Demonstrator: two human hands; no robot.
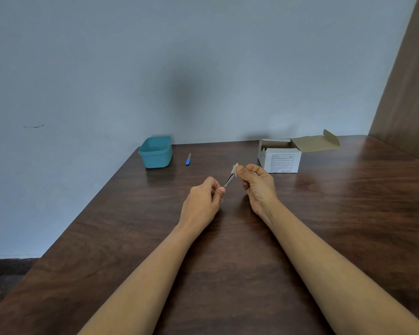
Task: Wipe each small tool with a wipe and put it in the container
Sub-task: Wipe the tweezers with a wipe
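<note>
Nearest, left hand pinches tweezers, right hand pinches a wipe round their tip: wiping underway; next, likely the tub.

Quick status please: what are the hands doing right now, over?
Left hand pinches slim metal tweezers. Right hand pinches small white wipe over their tip. Blue-handled tool lies beside teal plastic container. Nothing in the way.
</note>
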